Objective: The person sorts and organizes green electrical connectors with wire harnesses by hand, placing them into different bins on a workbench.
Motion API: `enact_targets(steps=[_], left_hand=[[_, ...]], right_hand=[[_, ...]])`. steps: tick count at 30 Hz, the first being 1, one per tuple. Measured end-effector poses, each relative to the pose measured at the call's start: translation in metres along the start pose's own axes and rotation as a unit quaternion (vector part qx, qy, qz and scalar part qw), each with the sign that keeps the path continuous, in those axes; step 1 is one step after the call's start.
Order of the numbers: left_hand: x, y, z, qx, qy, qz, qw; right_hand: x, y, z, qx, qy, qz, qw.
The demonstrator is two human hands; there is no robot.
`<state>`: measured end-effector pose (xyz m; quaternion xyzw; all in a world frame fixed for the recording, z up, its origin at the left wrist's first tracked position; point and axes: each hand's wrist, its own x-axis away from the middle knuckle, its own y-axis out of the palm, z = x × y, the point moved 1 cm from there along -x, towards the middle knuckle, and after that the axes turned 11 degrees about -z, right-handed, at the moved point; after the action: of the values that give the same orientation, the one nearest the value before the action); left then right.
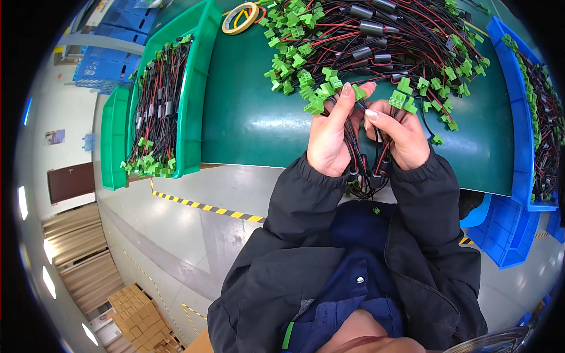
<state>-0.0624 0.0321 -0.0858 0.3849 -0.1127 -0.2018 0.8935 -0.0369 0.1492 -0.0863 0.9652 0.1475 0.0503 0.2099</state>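
My left hand (333,136) is closed round several black-and-red cables whose green plug connectors (322,94) stick out above the fingers. Beside it, my right hand (402,134) grips more of these cables, with green connectors (402,99) showing over its thumb and fingers. The held cables (368,167) hang down between my wrists in loops, past the table's near edge in front of my body. Just beyond both hands lies a large heap of the same cables (376,44), with dark cylindrical sleeves on the wires and green connectors at the ends.
A green bin (197,88) full of similar cables stands at the left of the green table (259,129). A blue bin (519,112) with more cables is at the right, above another blue bin (500,235). Tape rolls (240,19) lie at the far left of the heap.
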Motion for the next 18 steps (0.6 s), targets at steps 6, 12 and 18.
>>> enact_targets(steps=[6,12,18], left_hand=[[0.002,0.008,0.007,0.009,-0.052,-0.026,0.998],[0.006,0.005,0.005,-0.064,0.023,-0.040,0.997],[0.007,0.014,0.007,0.002,0.057,-0.007,0.998]], right_hand=[[0.002,0.006,-0.009,-0.082,0.042,-0.064,0.994],[0.001,0.007,0.001,-0.076,-0.022,-0.005,0.997],[0.002,0.007,0.004,-0.096,-0.059,0.041,0.993]])
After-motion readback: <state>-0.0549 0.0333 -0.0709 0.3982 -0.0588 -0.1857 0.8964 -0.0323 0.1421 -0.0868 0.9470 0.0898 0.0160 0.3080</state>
